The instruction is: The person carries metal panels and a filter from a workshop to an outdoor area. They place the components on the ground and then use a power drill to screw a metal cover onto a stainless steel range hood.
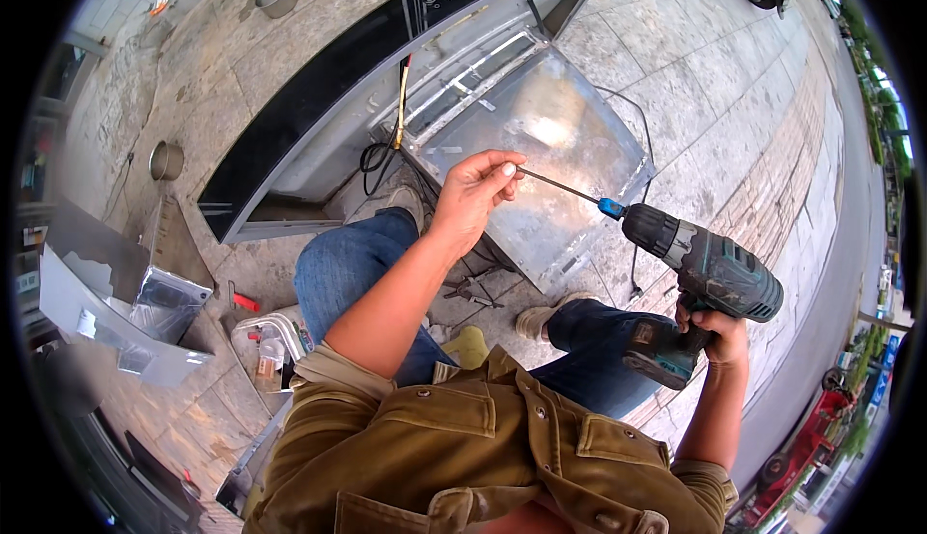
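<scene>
**Bit pinched at the tip, drill held ready**

Olive jacket point(483, 447) fills the near edge, both bare forearms rising out of it over the knees of blue jeans point(367, 264). Left hand point(475, 189) is raised, its fingers point(504, 173) closed in a pinch round the far end of a long thin bit point(560, 186); whether a screw sits between the fingertips I cannot tell. From those fingers the bit runs rightward to a blue collar and the chuck of a dark green drill point(710, 268). Right hand point(716, 329) is wrapped tight round the drill's grip, below and well right of the left fingers.

Just beyond the left fingers lies a shiny metal panel point(541, 162) on the stone paving, with a black-fronted housing point(319, 99) further off to their left.

By my reading, the step in hand is seating or steadying the bit tip. Next would call for bringing that tip down to a fixing on the panel, keeping the bit square and the left fingers clear before the trigger is squeezed.
</scene>
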`<state>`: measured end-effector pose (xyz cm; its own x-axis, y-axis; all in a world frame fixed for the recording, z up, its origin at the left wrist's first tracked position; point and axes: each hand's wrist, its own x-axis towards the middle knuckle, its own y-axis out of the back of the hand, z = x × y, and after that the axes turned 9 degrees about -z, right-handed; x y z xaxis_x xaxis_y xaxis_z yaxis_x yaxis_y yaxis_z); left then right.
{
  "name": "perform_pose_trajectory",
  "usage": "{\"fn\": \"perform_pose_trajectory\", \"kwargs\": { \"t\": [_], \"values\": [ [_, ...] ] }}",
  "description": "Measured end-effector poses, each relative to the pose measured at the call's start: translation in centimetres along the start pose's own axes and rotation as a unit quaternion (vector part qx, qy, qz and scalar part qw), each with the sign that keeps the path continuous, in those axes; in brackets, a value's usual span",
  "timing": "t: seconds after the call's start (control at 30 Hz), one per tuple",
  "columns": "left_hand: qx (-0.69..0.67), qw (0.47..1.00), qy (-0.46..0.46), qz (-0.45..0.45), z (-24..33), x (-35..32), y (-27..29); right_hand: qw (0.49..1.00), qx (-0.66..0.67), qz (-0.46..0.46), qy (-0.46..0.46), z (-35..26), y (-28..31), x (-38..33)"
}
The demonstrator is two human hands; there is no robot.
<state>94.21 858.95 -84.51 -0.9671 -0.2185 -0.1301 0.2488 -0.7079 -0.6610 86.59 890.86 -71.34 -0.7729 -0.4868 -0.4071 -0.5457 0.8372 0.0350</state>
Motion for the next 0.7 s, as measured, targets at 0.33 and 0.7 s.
{"fn": "perform_pose_trajectory", "kwargs": {
  "t": [0.33,0.7],
  "values": [
    [-0.215,0.966,0.095,0.104,-2.9,-0.2,-2.0,0.988,-0.147,-0.016,0.030,-6.5,-0.2,12.3],
    [-0.235,0.963,0.085,0.100,-1.7,-0.2,-0.9,0.969,-0.228,-0.091,-0.029,-9.1,-3.3,26.3]
  ]
}}
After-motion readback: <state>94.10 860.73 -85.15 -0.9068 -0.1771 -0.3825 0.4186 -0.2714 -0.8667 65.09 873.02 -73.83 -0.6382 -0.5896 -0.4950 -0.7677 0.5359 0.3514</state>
